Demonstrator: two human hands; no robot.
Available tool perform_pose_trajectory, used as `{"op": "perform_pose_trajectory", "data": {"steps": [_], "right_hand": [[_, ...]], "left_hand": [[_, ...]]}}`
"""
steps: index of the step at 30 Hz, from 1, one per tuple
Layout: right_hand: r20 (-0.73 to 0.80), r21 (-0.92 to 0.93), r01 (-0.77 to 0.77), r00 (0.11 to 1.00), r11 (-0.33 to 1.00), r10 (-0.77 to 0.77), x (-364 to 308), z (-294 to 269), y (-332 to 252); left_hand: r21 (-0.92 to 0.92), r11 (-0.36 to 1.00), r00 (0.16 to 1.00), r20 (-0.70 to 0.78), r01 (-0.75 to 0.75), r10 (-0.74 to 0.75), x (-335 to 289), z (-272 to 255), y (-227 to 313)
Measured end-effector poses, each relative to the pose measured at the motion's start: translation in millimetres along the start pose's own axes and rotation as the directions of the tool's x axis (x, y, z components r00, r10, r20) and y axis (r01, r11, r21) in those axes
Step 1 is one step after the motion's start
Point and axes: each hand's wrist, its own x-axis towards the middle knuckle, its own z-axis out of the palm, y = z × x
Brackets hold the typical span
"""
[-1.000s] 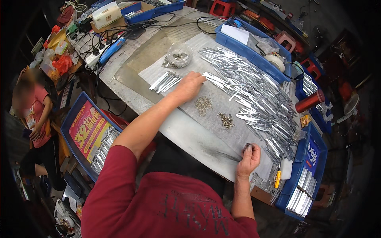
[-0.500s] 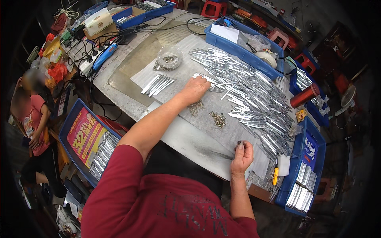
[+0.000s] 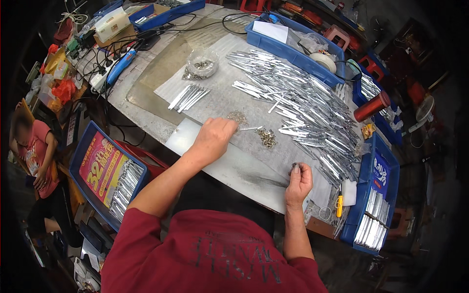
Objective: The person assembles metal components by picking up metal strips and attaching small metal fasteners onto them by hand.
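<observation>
— Cluttered workbench [image 3: 146,105], grey sheet on top. What are the fingers doing?

— Left hand [image 3: 213,138]: fingers curled together, pinching one metal strip [image 3: 250,128] whose end pokes out to the right, lying just above the sheet. Right hand [image 3: 298,179]: fingertips bunched tight on something small and dark; I cannot tell what it is.

— Why hold the strip that way?

— My guess is that gripping one end leaves the other free to meet a small part. A little heap of rivets [image 3: 267,137] sits just right of the strip's tip, and a second heap [image 3: 238,116] lies just above the left hand, both within easy reach.

— And farther out?

— A big pile of strips [image 3: 312,110] spreads across the right of the sheet, close enough to draw from one by one. A small bundle [image 3: 188,97] lies apart on the left, probably kept separate on purpose. Above it, a clear bag [image 3: 202,62] of small parts.

— The edges?

— Blue bins [image 3: 373,195] ring the bench; the one at right holds stacked strips. A yellow-handled tool [image 3: 338,206] lies near the right hand, a red cylinder [image 3: 372,106] stands beyond the pile. Another person [image 3: 34,156] sits well off to the left.
</observation>
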Motion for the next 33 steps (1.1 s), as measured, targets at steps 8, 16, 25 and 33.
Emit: {"op": "perform_pose_trajectory", "data": {"steps": [8, 16, 25, 33], "right_hand": [[0.19, 0.077, -0.195, 0.966, 0.978, 0.178, -3.2, 18.1, -20.6], [0.267, 0.319, -0.301, 0.938, 0.899, 0.219, -8.3, 40.3, -25.5], [0.343, 0.154, -0.298, 0.91, 0.942, 0.232, -3.0, 63.5, -31.8], [0.427, -0.255, -0.031, 0.893, 0.967, 0.141, 36.4, 70.5, -20.9]], "left_hand": [[-0.161, 0.987, 0.999, -0.034, 0.007, -0.013, -31.8, -10.3, 37.0], [-0.456, 0.881, 0.991, 0.01, 0.124, -0.134, -48.9, -6.2, 58.3], [-0.673, 0.704, 0.96, 0.034, 0.227, -0.277, -40.8, 0.4, 57.6], [-0.538, 0.818, 0.935, -0.14, 0.204, -0.325, -42.7, 0.5, 33.1]]}}
